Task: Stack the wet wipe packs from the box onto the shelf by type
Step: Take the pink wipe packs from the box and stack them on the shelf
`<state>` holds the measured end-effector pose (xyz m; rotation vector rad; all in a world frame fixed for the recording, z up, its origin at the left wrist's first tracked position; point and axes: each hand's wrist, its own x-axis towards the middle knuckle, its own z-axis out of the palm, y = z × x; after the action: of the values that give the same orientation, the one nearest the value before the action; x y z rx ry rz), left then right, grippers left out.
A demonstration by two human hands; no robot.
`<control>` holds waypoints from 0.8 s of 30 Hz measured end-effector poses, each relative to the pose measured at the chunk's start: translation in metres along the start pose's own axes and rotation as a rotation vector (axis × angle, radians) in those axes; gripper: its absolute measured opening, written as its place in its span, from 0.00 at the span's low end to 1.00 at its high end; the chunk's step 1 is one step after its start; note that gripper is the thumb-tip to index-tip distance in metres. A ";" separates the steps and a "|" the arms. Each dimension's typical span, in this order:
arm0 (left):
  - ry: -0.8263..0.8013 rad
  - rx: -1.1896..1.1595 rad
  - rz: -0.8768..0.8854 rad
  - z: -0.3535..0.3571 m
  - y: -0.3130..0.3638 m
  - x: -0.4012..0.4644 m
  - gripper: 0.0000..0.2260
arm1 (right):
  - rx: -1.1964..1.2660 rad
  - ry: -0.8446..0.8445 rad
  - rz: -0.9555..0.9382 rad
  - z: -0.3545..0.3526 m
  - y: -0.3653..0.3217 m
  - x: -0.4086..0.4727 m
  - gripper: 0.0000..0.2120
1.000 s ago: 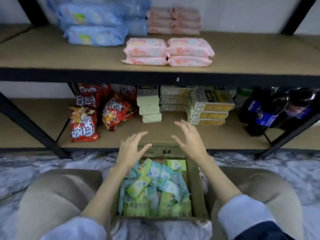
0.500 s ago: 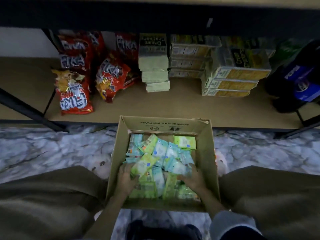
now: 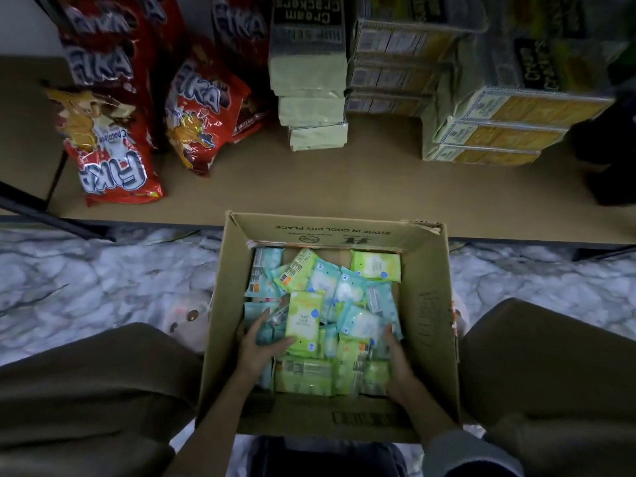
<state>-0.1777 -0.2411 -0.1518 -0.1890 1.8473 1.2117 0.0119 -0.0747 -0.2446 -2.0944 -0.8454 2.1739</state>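
left hand (image 3: 256, 346) fingers spread on the loose packs beside a green pack (image 3: 304, 323) in the box (image 3: 426, 318) | right hand (image 3: 395, 359) among blue packs (image 3: 358, 321), grip unclear | risk: green and blue lie jumbled, so a scoop may mix types; slick packs may slip | shelf (image 3: 344, 187) beyond the box

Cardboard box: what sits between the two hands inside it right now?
In the head view, mixed green wet wipe packs and blue packs lie heaped between the left hand and right hand in the cardboard box.
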 end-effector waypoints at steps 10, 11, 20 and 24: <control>-0.153 -0.207 -0.093 0.022 0.027 0.016 0.12 | 0.167 -0.199 0.023 0.058 -0.090 -0.073 0.17; -0.207 -0.306 -0.077 0.025 0.037 0.013 0.14 | 0.221 -0.240 0.006 0.061 -0.100 -0.081 0.17; 0.024 -0.051 -0.123 0.004 0.020 0.007 0.18 | -0.204 0.098 -0.110 0.049 -0.081 -0.080 0.07; -0.217 0.065 -0.251 0.004 -0.007 0.001 0.28 | -0.463 0.079 -0.004 0.043 -0.035 -0.078 0.25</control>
<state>-0.1725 -0.2412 -0.1578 -0.2360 1.6174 0.9586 -0.0320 -0.0889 -0.1604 -2.3377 -1.4579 2.0240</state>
